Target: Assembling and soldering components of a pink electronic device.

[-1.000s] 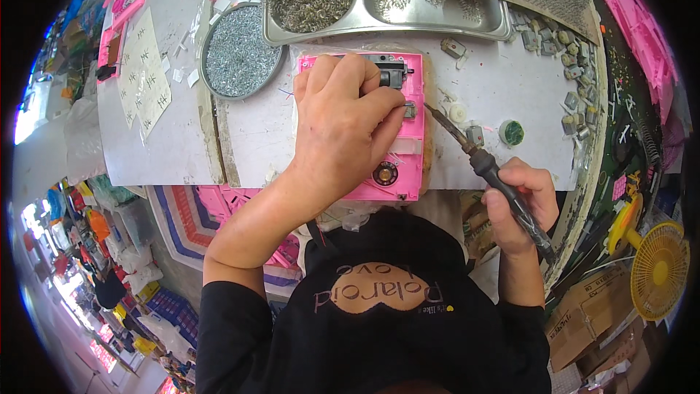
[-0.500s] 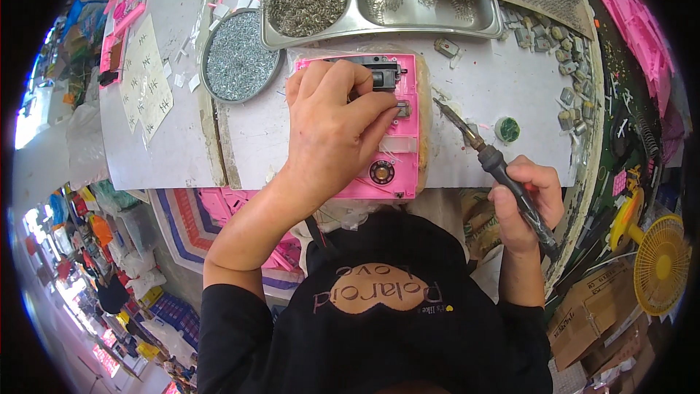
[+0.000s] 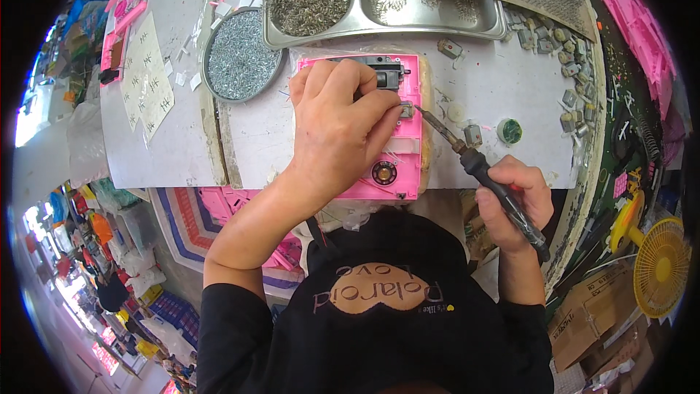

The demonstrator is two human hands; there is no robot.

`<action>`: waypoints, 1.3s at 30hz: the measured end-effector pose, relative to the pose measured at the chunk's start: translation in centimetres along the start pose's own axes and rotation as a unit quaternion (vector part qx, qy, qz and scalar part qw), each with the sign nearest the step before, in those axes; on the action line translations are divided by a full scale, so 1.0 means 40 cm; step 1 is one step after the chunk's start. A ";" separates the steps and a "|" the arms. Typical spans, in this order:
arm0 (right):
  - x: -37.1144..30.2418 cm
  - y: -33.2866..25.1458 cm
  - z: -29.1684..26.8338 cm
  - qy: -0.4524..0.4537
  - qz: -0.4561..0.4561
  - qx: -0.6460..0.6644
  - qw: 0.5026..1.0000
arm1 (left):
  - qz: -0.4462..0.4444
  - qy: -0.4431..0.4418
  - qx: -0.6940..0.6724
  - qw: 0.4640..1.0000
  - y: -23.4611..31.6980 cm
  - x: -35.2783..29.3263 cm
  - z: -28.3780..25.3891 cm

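Note:
A pink plastic casing (image 3: 410,147) lies on the table in front of me, with a black mechanism (image 3: 389,76) at its far end and a small round speaker (image 3: 383,172) at its near end. Over the casing, my left hand (image 3: 339,113) pinches with thumb and forefinger beside a small metal motor (image 3: 406,110); what lies between the fingertips is hidden. In my right hand (image 3: 519,201) is a soldering iron (image 3: 477,165), held by its black handle. Its tip points left and reaches the motor's right end; whether they touch I cannot tell.
Beyond the casing stands a steel compartment tray (image 3: 397,38) of springs, with a round dish (image 3: 243,98) of small screws to its left. A green-rimmed solder-like roll (image 3: 510,130) sits right. Loose motors (image 3: 569,69) line the right edge, near a yellow fan (image 3: 660,266).
My right hand has brought the soldering iron leftward, its tip now at the motor in the casing. The left hand has barely shifted.

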State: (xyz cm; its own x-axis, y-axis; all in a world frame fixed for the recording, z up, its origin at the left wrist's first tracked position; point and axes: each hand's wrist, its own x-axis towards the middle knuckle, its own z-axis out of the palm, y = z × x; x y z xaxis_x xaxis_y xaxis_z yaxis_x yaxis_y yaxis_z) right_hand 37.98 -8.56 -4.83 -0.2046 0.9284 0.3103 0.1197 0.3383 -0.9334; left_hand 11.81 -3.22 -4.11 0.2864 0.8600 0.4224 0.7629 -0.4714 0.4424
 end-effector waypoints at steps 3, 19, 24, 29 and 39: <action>0.009 -0.008 0.001 -0.011 0.004 -0.019 1.000 | -0.001 -0.001 0.001 1.000 0.000 0.000 0.000; 0.008 -0.004 -0.001 0.004 -0.002 -0.013 1.000 | -0.002 -0.001 0.002 1.000 0.001 -0.001 0.002; 0.005 0.003 -0.006 0.004 -0.007 -0.006 1.000 | -0.005 -0.005 0.003 1.000 0.004 0.002 0.001; 0.008 -0.003 -0.011 -0.003 -0.008 -0.007 1.000 | -0.009 -0.012 0.005 1.000 0.008 0.003 -0.001; 0.009 -0.009 -0.014 -0.007 -0.008 -0.010 1.000 | -0.005 -0.014 0.009 1.000 0.007 0.003 -0.003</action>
State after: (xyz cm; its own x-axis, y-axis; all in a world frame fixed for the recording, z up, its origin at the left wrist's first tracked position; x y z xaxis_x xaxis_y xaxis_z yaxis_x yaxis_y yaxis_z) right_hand 38.40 -8.25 -4.27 -0.2203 0.9209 0.3215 0.1359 0.3554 -0.9248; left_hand 12.00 -3.28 -3.84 0.2958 0.8696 0.3954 0.7757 -0.4603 0.4319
